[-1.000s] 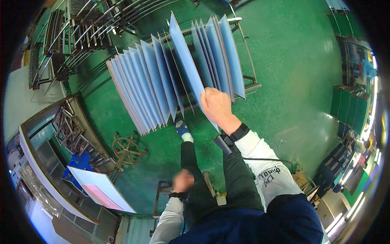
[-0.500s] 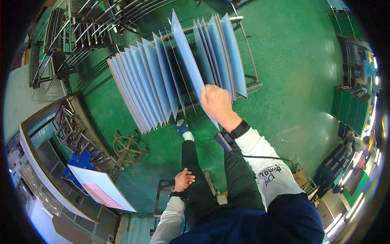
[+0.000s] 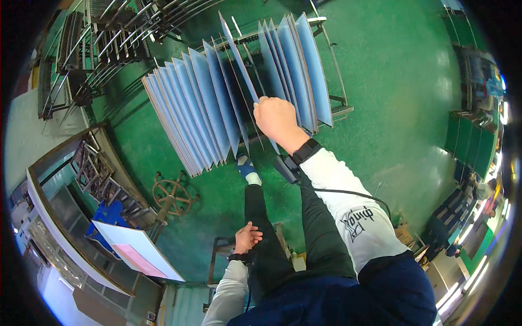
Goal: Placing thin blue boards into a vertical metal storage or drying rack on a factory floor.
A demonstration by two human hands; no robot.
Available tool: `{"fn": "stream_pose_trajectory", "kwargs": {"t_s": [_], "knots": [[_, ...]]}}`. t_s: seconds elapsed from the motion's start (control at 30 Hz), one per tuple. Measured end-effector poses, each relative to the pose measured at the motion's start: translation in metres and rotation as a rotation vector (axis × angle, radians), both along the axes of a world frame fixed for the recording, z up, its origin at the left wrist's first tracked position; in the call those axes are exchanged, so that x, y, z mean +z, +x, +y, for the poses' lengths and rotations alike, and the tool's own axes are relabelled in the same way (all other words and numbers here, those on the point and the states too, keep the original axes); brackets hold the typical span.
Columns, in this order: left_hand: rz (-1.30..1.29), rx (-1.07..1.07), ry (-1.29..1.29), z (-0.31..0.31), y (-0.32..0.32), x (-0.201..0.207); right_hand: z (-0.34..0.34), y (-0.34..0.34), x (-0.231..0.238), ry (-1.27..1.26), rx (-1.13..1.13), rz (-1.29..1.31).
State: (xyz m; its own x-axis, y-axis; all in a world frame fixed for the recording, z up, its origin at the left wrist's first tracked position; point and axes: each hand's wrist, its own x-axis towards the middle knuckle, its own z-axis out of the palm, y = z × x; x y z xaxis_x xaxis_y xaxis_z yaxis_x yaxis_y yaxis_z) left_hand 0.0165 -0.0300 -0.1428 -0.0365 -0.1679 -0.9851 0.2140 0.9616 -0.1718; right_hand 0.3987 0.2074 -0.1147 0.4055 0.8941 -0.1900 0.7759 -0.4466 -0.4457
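Note:
Closed round the near edge of a thin blue panel, my right hand grips it among a row of similar panels. The panel stands steeply on edge, seen almost edge-on, in a metal rack. To its left is a dense group of upright blue panels; a smaller group of panels stands to its right. My left hand is held over my left thigh, fingers loosely curled and a little apart, with nothing in it.
Stacked metal racks stand at the far left. At left are a spoked wheel base, a white board with a pink patch and a blue object. Green-topped tables line the right side. My foot is close to the panels.
My right hand has shifted left and slightly away from me with the gripped panel. The panel now looks narrower and nearer the left group. My left hand's fingers have curled slightly.

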Motion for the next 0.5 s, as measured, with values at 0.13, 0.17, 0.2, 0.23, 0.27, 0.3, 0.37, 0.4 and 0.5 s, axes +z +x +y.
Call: {"fn": "stream_pose_trajectory", "kwargs": {"t_s": [0.13, 0.17, 0.2, 0.23, 0.27, 0.3, 0.37, 0.4, 0.5], "knots": [[0.025, 0.019, -0.002, 0.002, -0.003, 0.000, -0.002, 0.000, -0.002, -0.039, -0.038, 0.053], [0.035, 0.024, -0.008, 0.003, -0.004, -0.001, -0.007, 0.003, -0.003, -0.040, -0.053, 0.061], [0.038, 0.024, -0.006, 0.004, -0.006, -0.001, -0.013, 0.010, -0.007, -0.037, -0.065, 0.050], [0.036, 0.023, -0.008, 0.004, -0.004, 0.000, -0.022, 0.022, -0.013, -0.037, -0.076, 0.034], [0.036, 0.024, -0.010, 0.004, -0.003, 0.000, -0.032, 0.035, -0.020, -0.036, -0.086, 0.019], [0.036, 0.017, -0.011, 0.004, -0.001, 0.000, -0.040, 0.052, -0.026, -0.048, -0.136, -0.033], [0.043, 0.006, -0.013, 0.005, 0.003, 0.001, -0.054, 0.090, -0.041, -0.066, -0.231, -0.123], [0.049, -0.006, -0.019, 0.006, 0.006, 0.003, -0.061, 0.108, -0.049, -0.072, -0.277, -0.163], [0.043, -0.007, -0.036, 0.006, 0.014, 0.003, -0.085, 0.150, -0.083, 0.051, -0.343, -0.238]]}}
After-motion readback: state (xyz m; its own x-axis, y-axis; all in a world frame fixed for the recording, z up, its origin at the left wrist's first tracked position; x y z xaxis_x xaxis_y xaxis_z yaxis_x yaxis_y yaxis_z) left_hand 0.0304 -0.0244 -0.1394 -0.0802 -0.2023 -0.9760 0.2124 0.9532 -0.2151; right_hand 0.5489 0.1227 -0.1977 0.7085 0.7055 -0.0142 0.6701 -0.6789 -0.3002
